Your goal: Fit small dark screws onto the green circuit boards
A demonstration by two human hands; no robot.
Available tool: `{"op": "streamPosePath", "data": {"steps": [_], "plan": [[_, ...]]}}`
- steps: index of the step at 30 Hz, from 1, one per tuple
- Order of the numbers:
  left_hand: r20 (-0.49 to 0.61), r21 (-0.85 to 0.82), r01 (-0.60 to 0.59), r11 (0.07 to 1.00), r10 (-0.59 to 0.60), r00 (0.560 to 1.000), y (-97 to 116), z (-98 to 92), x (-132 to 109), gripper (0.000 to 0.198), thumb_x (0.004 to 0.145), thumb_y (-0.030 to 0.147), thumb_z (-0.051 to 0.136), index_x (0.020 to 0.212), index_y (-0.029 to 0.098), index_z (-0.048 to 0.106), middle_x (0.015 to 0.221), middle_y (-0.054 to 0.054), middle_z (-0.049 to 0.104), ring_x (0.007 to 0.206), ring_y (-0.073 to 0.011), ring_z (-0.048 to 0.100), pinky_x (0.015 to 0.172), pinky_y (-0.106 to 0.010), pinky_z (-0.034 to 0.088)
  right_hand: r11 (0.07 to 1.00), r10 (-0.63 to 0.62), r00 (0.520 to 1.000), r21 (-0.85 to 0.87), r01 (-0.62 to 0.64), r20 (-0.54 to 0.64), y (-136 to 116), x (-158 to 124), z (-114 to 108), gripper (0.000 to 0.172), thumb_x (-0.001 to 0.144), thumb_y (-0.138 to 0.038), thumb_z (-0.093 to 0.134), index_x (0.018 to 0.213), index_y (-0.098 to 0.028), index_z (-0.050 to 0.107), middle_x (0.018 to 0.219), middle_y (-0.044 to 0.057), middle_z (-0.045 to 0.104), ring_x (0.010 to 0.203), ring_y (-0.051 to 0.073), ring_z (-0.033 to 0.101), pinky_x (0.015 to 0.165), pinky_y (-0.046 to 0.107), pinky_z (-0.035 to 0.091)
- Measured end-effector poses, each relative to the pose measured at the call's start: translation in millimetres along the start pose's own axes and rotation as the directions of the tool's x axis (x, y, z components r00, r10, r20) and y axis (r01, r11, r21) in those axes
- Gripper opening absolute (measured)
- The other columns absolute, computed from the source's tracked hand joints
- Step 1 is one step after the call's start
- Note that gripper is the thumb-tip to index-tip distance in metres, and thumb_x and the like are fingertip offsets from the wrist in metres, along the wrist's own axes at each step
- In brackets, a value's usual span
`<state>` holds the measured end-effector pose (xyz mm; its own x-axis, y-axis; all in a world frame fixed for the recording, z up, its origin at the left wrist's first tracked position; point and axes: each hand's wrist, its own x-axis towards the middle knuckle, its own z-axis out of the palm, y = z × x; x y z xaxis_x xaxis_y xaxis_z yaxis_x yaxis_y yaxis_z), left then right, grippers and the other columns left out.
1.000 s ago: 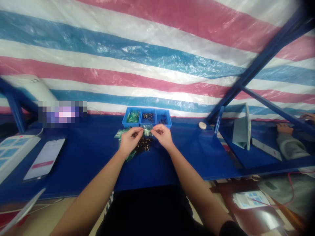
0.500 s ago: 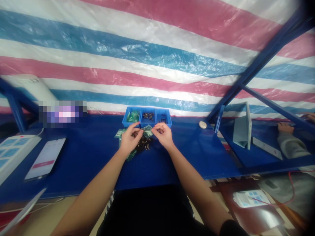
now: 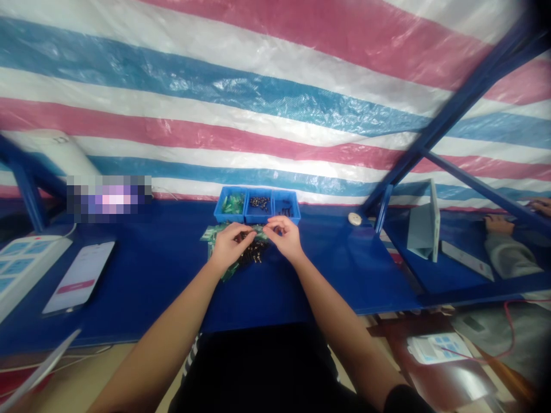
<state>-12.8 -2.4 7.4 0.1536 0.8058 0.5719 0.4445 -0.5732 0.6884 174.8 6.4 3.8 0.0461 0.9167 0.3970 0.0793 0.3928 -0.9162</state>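
Note:
My left hand and my right hand meet over the blue table, fingertips pinched on a small green-tinted plastic bag stretched between them. Fingers cover most of the bag, so its contents cannot be made out. Just below lies a heap of small black and brass-coloured metal parts. More green plastic bags lie beside and under the heap, partly behind my left hand. Beyond my hands stand three joined blue bins: one with green bags, one with dark and brass parts, one with small dark pieces.
To the left lie a phone and a white power strip. A round whitish object sits at the right, near a blue frame post. Past it are a propped tablet and another person's hand. Striped sheeting hangs behind.
My hands have drawn slightly closer together, and the left fingers have shifted right and down. Less of the green bag shows between them now.

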Motion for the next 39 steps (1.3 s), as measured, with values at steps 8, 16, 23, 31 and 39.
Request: {"op": "streamPosePath", "data": {"steps": [8, 16, 23, 31, 39], "plan": [[-0.103, -0.021, 0.013, 1.0, -0.015, 0.995, -4, 0.1, 2, 0.016, 0.085, 0.036, 0.064, 0.083, 0.022, 0.071, 0.08, -0.003, 0.065, 0.069, -0.0144, 0.059, 0.063, -0.028, 0.048, 0.996, 0.057, 0.998, 0.061, -0.059, 0.025, 1, 0, 0, 0.036, 0.077, -0.043, 0.07, 0.107, -0.023, 0.066, 0.094, 0.005, 0.074, 0.086, 0.02, 0.069, 0.075, 0.033, 0.054], [-0.142, -0.076, 0.134, 0.988, -0.144, 0.979, -6, 0.8, 1, 0.021, 0.084, 0.04, 0.064, 0.08, 0.02, 0.068, 0.078, -0.001, 0.065, 0.065, -0.0128, 0.057, 0.061, -0.025, 0.047, 0.997, 0.075, 0.997, -0.005, -0.075, -0.021, 5, 1, -1, 0.022, 0.078, -0.04, 0.07, 0.088, -0.022, 0.075, 0.093, 0.005, 0.075, 0.079, 0.021, 0.069, 0.072, 0.034, 0.055], [-0.09, -0.047, 0.166, 0.985, -0.17, 0.981, -8, 2.2, 0, 0.023, 0.084, 0.041, 0.064, 0.086, 0.019, 0.071, 0.081, -0.002, 0.069, 0.067, -0.0137, 0.06, 0.063, -0.025, 0.048, 0.997, 0.053, 0.998, -0.054, -0.055, -0.033, 0, 1, -2, 0.022, 0.079, -0.039, 0.069, 0.089, -0.02, 0.075, 0.089, 0.004, 0.075, 0.075, 0.019, 0.067, 0.072, 0.032, 0.055], [-0.069, -0.007, 0.22, 0.975, -0.22, 0.973, -8, 1.0, -1, 0.025, 0.083, 0.043, 0.064, 0.086, 0.02, 0.072, 0.067, 0.001, 0.067, 0.058, -0.013, 0.058, 0.057, -0.024, 0.045, 0.985, 0.04, 0.999, -0.171, -0.035, 0.026, 10, 1, -3, 0.023, 0.083, -0.04, 0.062, 0.089, -0.02, 0.072, 0.091, 0.004, 0.073, 0.074, 0.018, 0.065, 0.072, 0.031, 0.053], [0.003, -0.172, 0.251, 0.953, -0.255, 0.967, -4, 0.8, -2, 0.025, 0.086, 0.04, 0.062, 0.094, 0.018, 0.069, 0.075, -0.002, 0.072, 0.061, -0.0141, 0.066, 0.063, -0.026, 0.054, 0.99, 0.016, 0.997, -0.139, -0.006, 0.07, 2, -1, -4, 0.023, 0.086, -0.039, 0.06, 0.093, -0.02, 0.071, 0.083, 0.004, 0.072, 0.072, 0.017, 0.064, 0.068, 0.029, 0.052]]}}
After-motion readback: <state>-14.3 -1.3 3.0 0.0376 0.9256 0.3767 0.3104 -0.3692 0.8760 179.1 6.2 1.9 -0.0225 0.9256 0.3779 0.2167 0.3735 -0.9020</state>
